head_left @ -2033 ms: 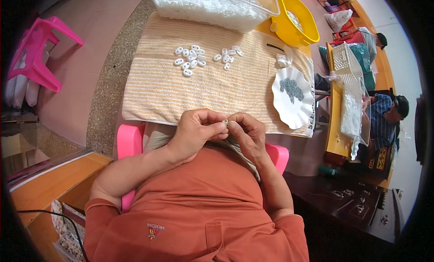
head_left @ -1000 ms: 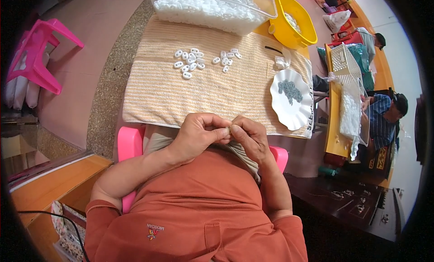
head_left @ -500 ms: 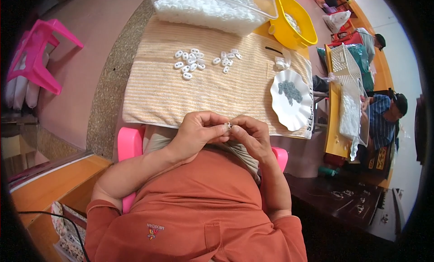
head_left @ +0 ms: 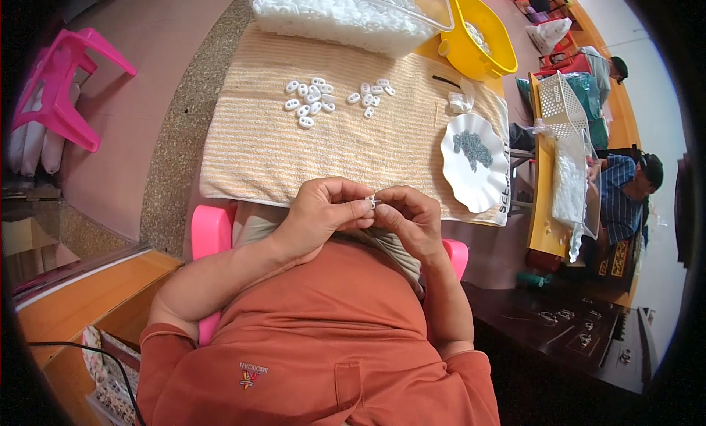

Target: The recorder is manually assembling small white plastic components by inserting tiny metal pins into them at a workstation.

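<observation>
My left hand [head_left: 327, 205] and my right hand [head_left: 410, 214] meet just off the near edge of the towel-covered table. Between their fingertips is a small white plastic piece [head_left: 372, 201], mostly covered by the fingers. Both hands are closed in a pinch on it. Farther off on the striped towel [head_left: 294, 157] lie two loose clusters of white oval pieces with two holes each, a bigger cluster [head_left: 312, 98] at left and a smaller cluster [head_left: 369, 95] to its right. A wavy-rimmed white plate [head_left: 462, 187] at right bears a heap of small grey-blue parts [head_left: 473, 148], too tiny to name.
A clear bin [head_left: 346, 29] full of white pieces stands at the far edge, beside a yellow basin [head_left: 482, 51]. A small white packet [head_left: 461, 101] and a thin black strip [head_left: 446, 81] lie near the plate. At right, a person [head_left: 625, 179] sits by another table; a pink stool [head_left: 66, 87] is at left.
The hands stay in the same place, pinching the small white piece. Only slight shifts of the fingers show; the towel and the clusters look the same.
</observation>
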A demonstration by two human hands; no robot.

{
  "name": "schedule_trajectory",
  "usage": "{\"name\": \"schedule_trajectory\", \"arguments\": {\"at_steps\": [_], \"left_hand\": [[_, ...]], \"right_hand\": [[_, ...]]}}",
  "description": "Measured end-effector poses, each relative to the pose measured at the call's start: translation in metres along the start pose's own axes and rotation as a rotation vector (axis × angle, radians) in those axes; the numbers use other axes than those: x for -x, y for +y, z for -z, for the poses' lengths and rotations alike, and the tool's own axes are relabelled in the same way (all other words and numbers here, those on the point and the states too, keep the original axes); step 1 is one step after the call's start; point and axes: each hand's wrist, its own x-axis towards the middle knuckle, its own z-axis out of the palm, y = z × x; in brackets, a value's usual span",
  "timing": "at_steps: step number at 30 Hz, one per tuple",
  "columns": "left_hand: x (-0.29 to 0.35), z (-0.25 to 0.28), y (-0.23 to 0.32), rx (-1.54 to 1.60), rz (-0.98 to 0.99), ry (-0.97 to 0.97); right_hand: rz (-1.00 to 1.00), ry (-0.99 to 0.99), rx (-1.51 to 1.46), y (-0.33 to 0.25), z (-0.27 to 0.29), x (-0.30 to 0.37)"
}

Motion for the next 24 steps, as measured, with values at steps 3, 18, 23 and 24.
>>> {"name": "schedule_trajectory", "arguments": {"at_steps": [3,18,23,24], "left_hand": [[0.0,0.0,0.001,0.0,0.003,-0.008],[0.002,0.0,0.005,0.069,-0.018,-0.015],[0.003,0.0,0.006,0.102,-0.04,0.014],[0.003,0.0,0.006,0.108,-0.041,0.022]], "right_hand": [[0.01,0.004,0.02,-0.002,-0.001,0.0],[0.025,0.061,0.115,-0.019,0.009,-0.011],[0.115,0.089,0.447,-0.026,0.012,-0.034],[0.116,0.087,0.448,-0.029,0.012,-0.041]]}}
